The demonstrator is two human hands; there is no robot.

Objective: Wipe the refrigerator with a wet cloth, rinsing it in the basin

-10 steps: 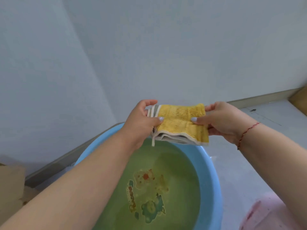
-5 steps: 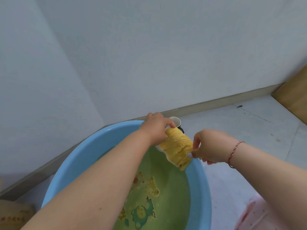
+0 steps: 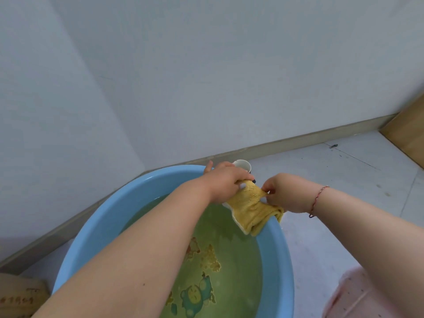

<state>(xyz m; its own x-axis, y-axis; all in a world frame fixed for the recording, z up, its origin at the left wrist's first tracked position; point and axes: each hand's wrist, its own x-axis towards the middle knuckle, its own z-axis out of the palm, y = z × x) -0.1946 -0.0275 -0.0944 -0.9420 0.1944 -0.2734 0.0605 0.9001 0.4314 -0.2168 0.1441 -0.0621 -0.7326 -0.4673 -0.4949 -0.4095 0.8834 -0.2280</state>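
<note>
The cloth [image 3: 251, 208] drapes over the basin's [image 3: 91, 228] far right rim, a cup [image 3: 243, 165] behind it.

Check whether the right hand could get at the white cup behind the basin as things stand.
Probably not straight away. The right hand pinches the yellow cloth draped on the basin rim, and the left hand, also gripping the cloth, sits directly in front of the white cup, covering part of it.

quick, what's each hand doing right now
Left hand: gripping the yellow cloth at its upper end.
Right hand: pinching the same cloth where it lies over the basin rim.
</note>
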